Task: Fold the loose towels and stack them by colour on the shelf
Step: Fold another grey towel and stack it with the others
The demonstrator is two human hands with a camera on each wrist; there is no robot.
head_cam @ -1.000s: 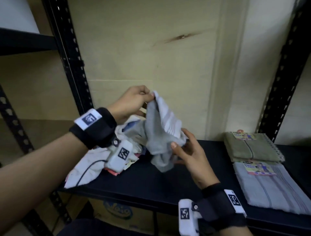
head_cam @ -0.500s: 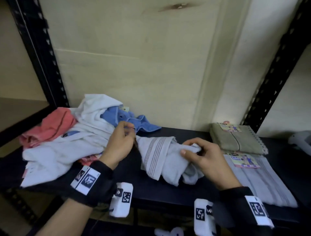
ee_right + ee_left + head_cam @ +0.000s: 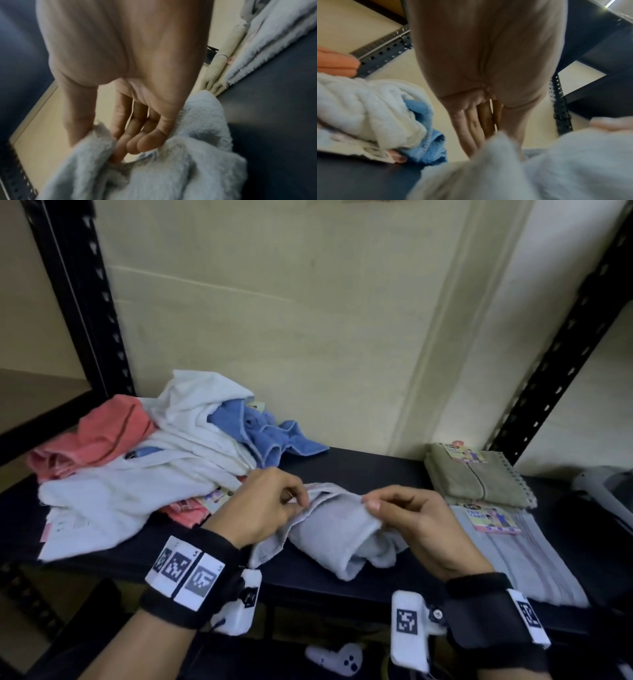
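Observation:
A crumpled light grey towel [image 3: 337,534] lies on the dark shelf [image 3: 370,470] in front of me. My left hand [image 3: 270,505] pinches its left edge, and my right hand [image 3: 407,517] pinches its upper right edge. In the right wrist view my thumb and fingertips [image 3: 137,144] clamp a fold of the grey towel [image 3: 171,169]. The left wrist view shows my fingers [image 3: 471,128] reaching into the same grey towel [image 3: 530,169]. A loose pile sits at the left: white towels [image 3: 144,484], a pink towel [image 3: 102,433] and a blue towel [image 3: 263,436].
Two folded towels lie at the right: an olive one [image 3: 476,479] at the back and a grey one [image 3: 513,556] in front, both with paper labels. Black perforated uprights [image 3: 85,299] frame the shelf. A white controller [image 3: 337,657] lies below.
The grey towel came down from mid-air onto the shelf. Both hands have shifted along its top edge and drawn closer together, and the head view has tilted down.

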